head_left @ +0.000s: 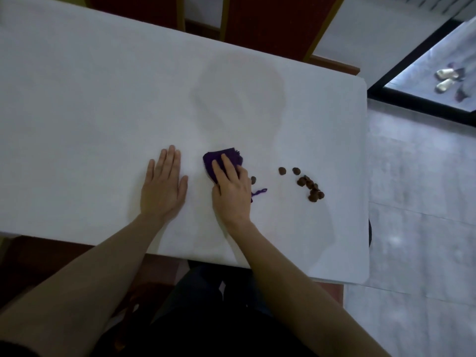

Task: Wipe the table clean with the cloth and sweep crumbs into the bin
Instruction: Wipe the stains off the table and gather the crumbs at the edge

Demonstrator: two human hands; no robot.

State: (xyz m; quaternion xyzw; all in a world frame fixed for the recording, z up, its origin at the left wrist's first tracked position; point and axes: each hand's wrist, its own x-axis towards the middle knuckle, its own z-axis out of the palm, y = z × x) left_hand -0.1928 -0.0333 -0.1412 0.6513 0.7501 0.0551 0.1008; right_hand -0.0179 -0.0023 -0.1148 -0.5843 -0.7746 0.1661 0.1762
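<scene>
Head view, looking down on a white table. Right hand lies palm down on a purple cloth, fingers straight and close together, pressing it flat to the table; the cloth is bunched, its long axis running roughly from the palm toward the fingertips and slightly left, its frayed far edge showing past the fingertips. A loose purple thread trails from under the right side of this hand. Left hand rests flat on the table just left of the cloth, fingers straight and together, thumb out toward the right hand, holding nothing; a strip of bare table separates the two hands. One brown crumb sits just beside the right hand's little-finger side. Farther right, two single crumbs, then a cluster of crumbs strung in a short line slanting toward the near edge, well short of the table's right end. Nothing lies between the right hand and these crumbs apart from the thread. Beyond the far edge, red chairs with wooden frames. Right of the table, grey tiled floor. Faint smear marks show on the table ahead of the cloth.
</scene>
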